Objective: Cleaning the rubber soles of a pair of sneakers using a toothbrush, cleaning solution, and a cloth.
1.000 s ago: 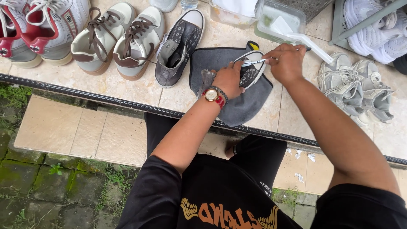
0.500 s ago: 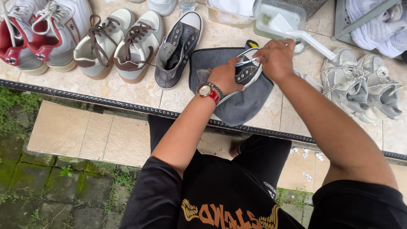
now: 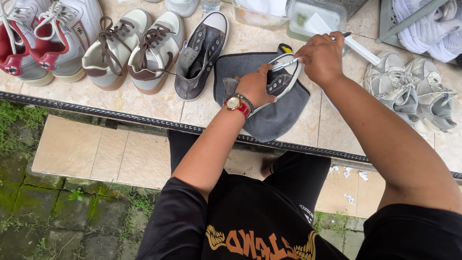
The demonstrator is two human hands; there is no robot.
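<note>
Left hand clasps the dark sneaker on its side; right hand pinches a thin brush.

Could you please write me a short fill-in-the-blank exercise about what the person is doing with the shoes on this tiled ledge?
1. The left hand steadies a dark canvas sneaker that lies on a grey ____.
2. The right hand holds a thin white ____ against the sneaker.
3. A red-strapped ____ sits on the left wrist.
4. The brown-laced pair stands to the ____ of the single dark sneaker.

Missing words: cloth; brush; watch; left
</note>
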